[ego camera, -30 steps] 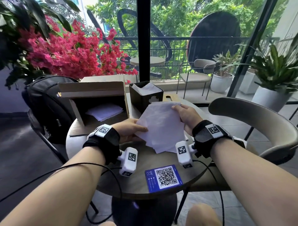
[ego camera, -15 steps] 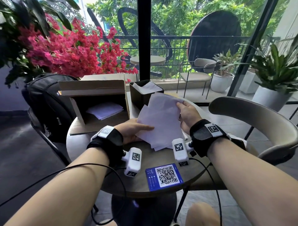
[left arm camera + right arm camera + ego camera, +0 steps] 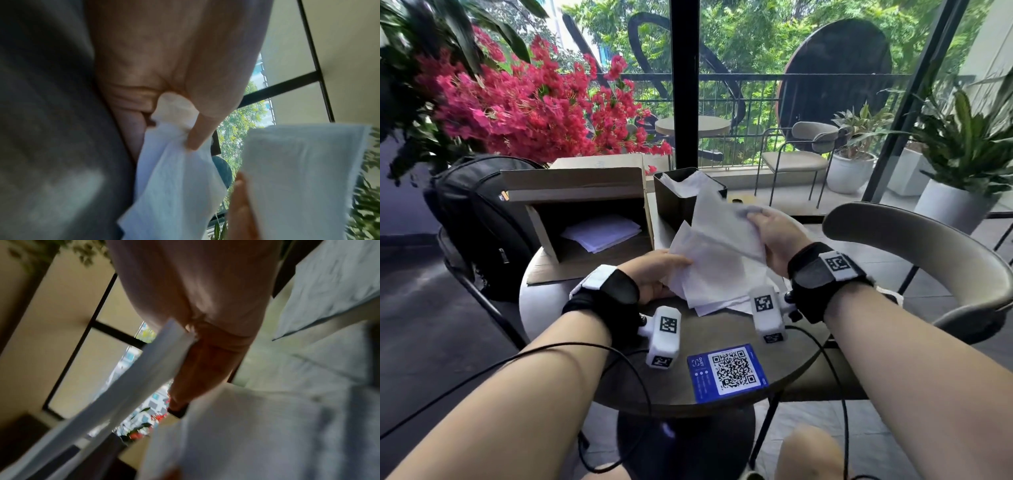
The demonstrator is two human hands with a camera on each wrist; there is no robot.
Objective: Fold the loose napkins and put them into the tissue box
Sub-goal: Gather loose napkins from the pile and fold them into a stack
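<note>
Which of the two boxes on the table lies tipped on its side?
The brown cardboard box on the left: its opening faces the person, with napkins inside. The black tissue box beside it stands upright, open on top.

Thin, softly crinkled matt paper napkin (image 3: 717, 260); smooth black tissue box (image 3: 674, 205); dull brown cardboard box (image 3: 571, 192); matt brown bench (image 3: 722, 325); glossy blue QR card (image 3: 727, 373).

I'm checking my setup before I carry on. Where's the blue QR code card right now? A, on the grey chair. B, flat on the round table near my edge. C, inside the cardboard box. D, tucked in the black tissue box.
B: the blue QR code card lies flat on the round table, nearer the person than both hands and the napkins.
</note>
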